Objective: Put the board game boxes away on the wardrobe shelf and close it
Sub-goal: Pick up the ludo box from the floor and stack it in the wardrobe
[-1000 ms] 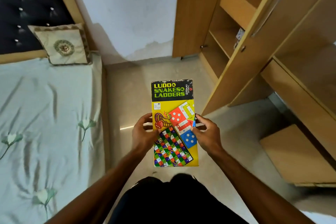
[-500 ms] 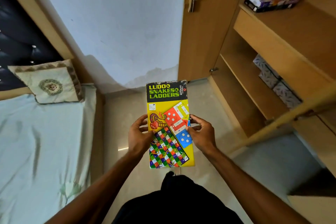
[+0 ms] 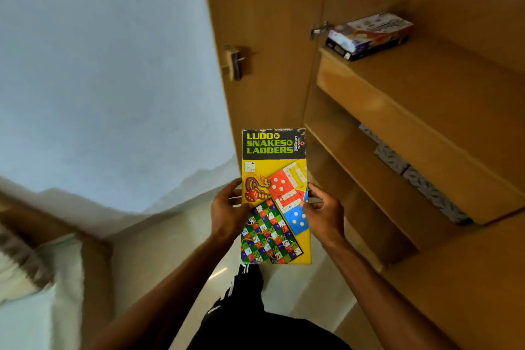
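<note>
Ludo box point(image 3: 274, 196) held in both hands, in front of the open wardrobe point(image 3: 454, 264).

Near: left hand point(image 3: 227, 212) grips the box's left long edge, thumb on the printed face; right hand point(image 3: 322, 212) grips the right long edge, thumb on the blue die. Box is upright, title end far, clear of every wardrobe edge, with bare floor point(image 3: 176, 244) below it. Right of the box: lower shelf point(image 3: 366, 179), front lip free, patterned boxes point(image 3: 420, 179) pushed to its back. Farther and higher: top shelf point(image 3: 443, 94) with a thick front edge, broad bare surface; a second game box point(image 3: 369, 35) lies at its far left corner. Far left: open door point(image 3: 264, 37) with its latch point(image 3: 234, 62), then plain wall point(image 3: 108, 65).
</note>
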